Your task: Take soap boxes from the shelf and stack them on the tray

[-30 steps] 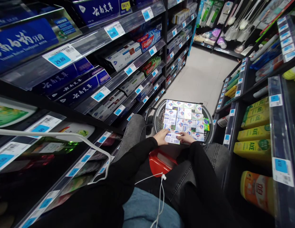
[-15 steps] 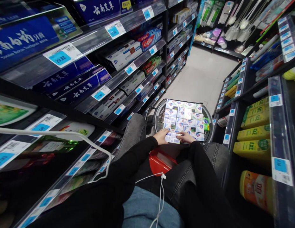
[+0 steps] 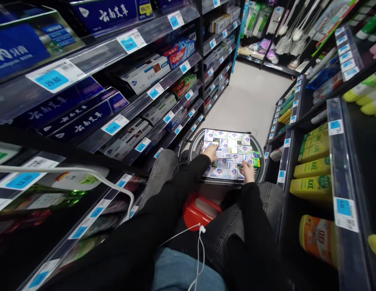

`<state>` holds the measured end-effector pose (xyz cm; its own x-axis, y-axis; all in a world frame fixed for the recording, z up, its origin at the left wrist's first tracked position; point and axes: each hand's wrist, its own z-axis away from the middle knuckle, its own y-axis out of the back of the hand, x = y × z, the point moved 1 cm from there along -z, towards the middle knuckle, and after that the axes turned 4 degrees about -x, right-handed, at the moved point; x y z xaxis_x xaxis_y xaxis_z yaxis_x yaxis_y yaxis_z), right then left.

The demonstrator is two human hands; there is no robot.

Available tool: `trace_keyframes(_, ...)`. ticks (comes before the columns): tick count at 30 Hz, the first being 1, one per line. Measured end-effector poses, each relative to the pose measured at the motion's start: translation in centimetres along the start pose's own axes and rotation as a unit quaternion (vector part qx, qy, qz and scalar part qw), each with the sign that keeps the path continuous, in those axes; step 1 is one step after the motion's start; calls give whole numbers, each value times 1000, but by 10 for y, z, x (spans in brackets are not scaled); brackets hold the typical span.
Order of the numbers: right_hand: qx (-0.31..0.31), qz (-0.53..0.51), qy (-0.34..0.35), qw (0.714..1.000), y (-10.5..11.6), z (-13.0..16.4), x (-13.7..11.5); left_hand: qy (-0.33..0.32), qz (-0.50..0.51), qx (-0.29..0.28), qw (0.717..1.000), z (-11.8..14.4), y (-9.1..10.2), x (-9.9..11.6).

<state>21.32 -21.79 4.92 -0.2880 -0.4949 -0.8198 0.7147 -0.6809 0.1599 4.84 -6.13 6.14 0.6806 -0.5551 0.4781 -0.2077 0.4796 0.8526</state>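
Observation:
My left hand (image 3: 211,152) is closed on the left end of a white soap box (image 3: 224,152), over the boxes in a dark shopping basket (image 3: 261,142). Many similar white boxes with blue-and-red logos are packed inside, some stacked, such as the box (image 3: 219,173) at the near side. My right hand (image 3: 248,171) rests at the basket's near right, its bent fingers slightly apart and touching the soap boxes. No box shows within its grasp. Beside it, a green packet (image 3: 256,159) is tucked against the basket's right side.
Toothpaste shelves (image 3: 157,91) rise on the left. Yellow AXE bottles (image 3: 310,187) and an orange-labelled container (image 3: 318,238) stand on the right shelves. A red object (image 3: 196,212) sits between my legs. A white cable (image 3: 115,184) crosses the left side; the aisle floor (image 3: 248,93) runs ahead.
Both hands were on one soap box at the basket's near edge. My left hand has carried it farther in; my right hand has let go and shifted right. The view has turned slightly.

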Motion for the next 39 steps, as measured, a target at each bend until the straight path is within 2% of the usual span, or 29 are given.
trace_keyframes(3, -43, 0, -21, 999, -1, 3, -1, 7, -50, -32, 998, -27, 2, 2)
trace_keyframes(8, -63, 2, -19, 998, -9, 8, -8, 9, -78, -37, 996, -40, -6, -9)
trace_keyframes(13, -74, -21, -24, 997, -13, 11, -15, 23, -21, -19, 999, -39, -5, -30)
trace_keyframes(19, -76, -32, -20, 996, -12, 13, -17, 77, 19, 45, 996, -29, 14, -60)
trace_keyframes(25, -100, -4, -8, 995, -14, 8, -12, 115, 35, 58, 991, -14, 26, -85)
trace_keyframes(30, -101, -6, -8, 995, -15, 8, -10, 76, 12, 18, 997, -9, 14, -84)
trace_keyframes(39, -105, -1, -15, 994, -15, 11, -12, 66, 0, 7, 998, -16, -15, -83)
